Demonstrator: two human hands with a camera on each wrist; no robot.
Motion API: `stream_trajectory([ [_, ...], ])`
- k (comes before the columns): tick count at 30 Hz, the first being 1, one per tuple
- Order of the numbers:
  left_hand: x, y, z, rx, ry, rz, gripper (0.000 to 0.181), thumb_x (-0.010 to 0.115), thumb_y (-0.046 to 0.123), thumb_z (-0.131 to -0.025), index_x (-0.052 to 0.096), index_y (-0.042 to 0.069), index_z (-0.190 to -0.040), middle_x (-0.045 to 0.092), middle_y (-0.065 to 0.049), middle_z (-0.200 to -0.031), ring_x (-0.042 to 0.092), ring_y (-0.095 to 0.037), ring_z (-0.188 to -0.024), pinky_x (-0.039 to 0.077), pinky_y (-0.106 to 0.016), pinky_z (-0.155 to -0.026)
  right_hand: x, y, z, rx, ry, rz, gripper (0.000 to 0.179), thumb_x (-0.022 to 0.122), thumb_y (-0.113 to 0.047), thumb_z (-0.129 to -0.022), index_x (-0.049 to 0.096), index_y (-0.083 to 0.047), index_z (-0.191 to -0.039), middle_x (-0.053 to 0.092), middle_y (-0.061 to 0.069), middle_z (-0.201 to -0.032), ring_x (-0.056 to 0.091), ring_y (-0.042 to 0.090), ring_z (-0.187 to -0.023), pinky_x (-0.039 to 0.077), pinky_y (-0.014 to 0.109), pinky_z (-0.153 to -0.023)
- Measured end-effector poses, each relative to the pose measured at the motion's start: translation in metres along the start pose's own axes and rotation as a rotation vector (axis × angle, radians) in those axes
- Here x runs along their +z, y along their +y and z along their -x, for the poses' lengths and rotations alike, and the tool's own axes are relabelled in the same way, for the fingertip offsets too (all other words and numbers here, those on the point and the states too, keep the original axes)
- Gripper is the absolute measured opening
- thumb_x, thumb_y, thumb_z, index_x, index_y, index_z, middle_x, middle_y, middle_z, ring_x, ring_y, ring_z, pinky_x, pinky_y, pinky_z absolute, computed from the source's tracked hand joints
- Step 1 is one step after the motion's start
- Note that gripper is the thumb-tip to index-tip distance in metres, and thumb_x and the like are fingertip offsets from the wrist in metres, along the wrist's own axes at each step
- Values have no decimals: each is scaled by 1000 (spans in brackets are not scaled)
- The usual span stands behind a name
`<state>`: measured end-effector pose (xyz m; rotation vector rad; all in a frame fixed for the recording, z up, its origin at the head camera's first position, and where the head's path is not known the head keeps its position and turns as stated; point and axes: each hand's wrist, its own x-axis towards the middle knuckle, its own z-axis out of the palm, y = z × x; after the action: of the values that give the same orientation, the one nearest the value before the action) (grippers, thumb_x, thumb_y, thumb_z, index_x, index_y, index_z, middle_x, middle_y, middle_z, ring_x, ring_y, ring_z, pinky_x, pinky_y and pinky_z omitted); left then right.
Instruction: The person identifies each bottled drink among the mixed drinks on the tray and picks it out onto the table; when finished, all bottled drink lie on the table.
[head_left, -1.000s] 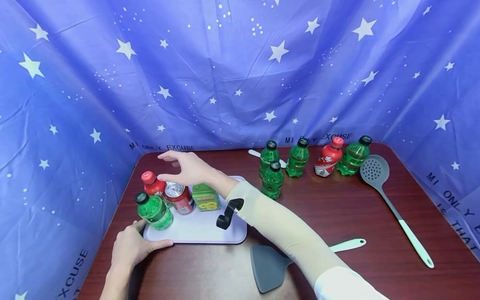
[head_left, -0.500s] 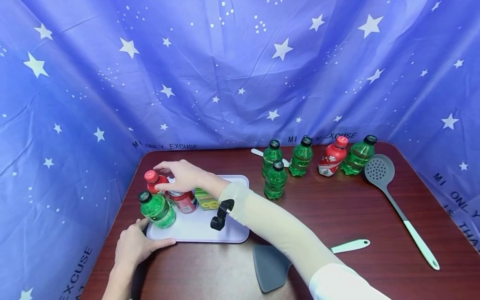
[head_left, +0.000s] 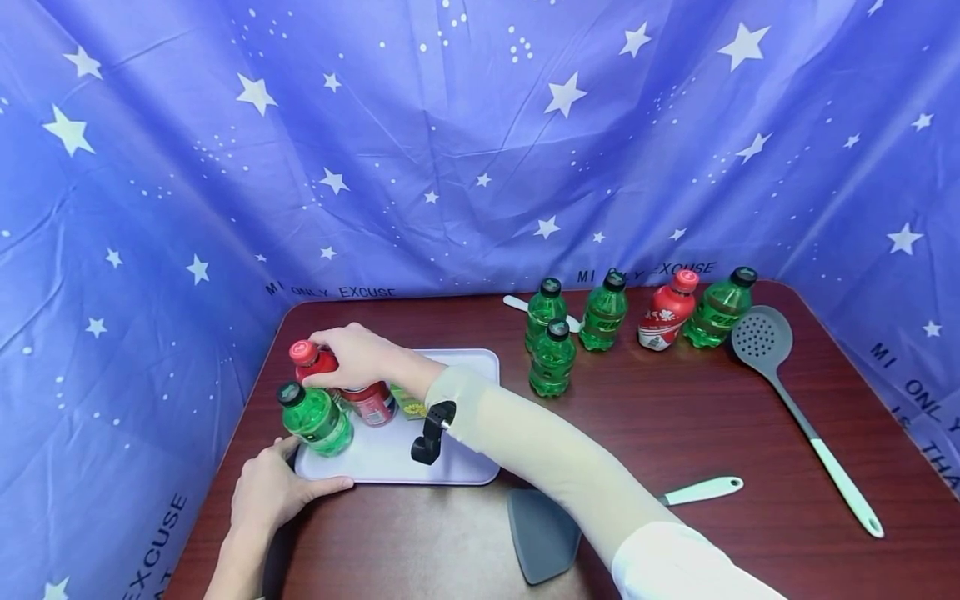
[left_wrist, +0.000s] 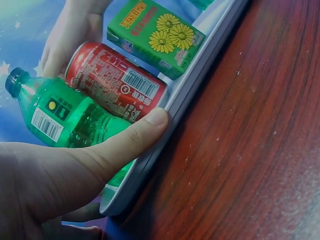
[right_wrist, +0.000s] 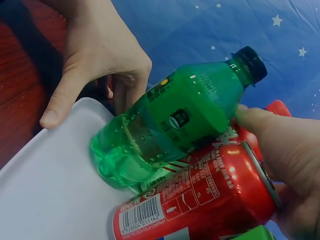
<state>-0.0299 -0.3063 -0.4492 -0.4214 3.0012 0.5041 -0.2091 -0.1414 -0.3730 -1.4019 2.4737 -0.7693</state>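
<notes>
My left hand [head_left: 266, 492] holds the front left corner of the white tray [head_left: 461, 462]. In the left wrist view its thumb lies along the tray's rim [left_wrist: 192, 85]. My right hand [head_left: 356, 358] grips the red-capped red bottle [head_left: 315, 363] at the tray's back left, thumb on the near side and fingers on the far side. A green soda bottle [head_left: 321, 427] stands in front of that bottle. Beside them, under my right hand, is a red soda can [head_left: 372, 406]. A green drink carton [left_wrist: 160, 35] with yellow flowers is partly hidden by my right wrist in the head view.
Right of the tray stand several green bottles [head_left: 552, 367] and another red bottle [head_left: 666, 312], with a white spoon [head_left: 516, 302] behind. A grey slotted skimmer [head_left: 761, 333] lies far right. A grey spatula [head_left: 543, 533] lies in front, partly under my right forearm.
My right hand has come down and left from above the can to the red bottle and closed round it. My left hand stays on the tray corner. The head view has shifted slightly.
</notes>
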Motion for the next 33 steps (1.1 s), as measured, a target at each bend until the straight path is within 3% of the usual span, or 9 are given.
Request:
stream_trajectory([
  [9, 4, 6, 0, 4, 2, 11, 128, 91, 83, -50, 63, -3, -140, 65, -37, -136, 64, -62, -115, 55, -69, -89, 0, 1, 6, 55, 92, -25, 46, 79, -47, -95, 73, -23, -134, 78, -13, -113, 64, -1, -93, 47, 12, -78],
  [13, 7, 7, -1, 5, -2, 27, 129, 90, 84, -49, 63, -2, -141, 64, -36, -137, 64, -61, -117, 54, -69, -90, -5, 2, 9, 76, 167, -56, 49, 79, -45, -96, 72, -21, -138, 79, -10, -116, 66, 1, -93, 47, 11, -77],
  [21, 11, 8, -2, -2, -8, 47, 131, 90, 85, -49, 62, -1, -144, 62, -37, -140, 62, -62, -121, 53, -69, -92, -42, -6, 15, 123, 321, -188, 61, 70, -42, -104, 54, -14, -156, 70, 2, -139, 65, 12, -121, 50, 18, -97],
  [33, 3, -1, 1, 0, -10, 25, 127, 91, 81, -54, 60, -3, -145, 61, -39, -139, 61, -63, -119, 53, -70, -92, -90, -23, 47, 83, 459, -219, 58, 71, -35, -104, 57, -10, -154, 67, 7, -133, 61, 14, -116, 47, 19, -93],
])
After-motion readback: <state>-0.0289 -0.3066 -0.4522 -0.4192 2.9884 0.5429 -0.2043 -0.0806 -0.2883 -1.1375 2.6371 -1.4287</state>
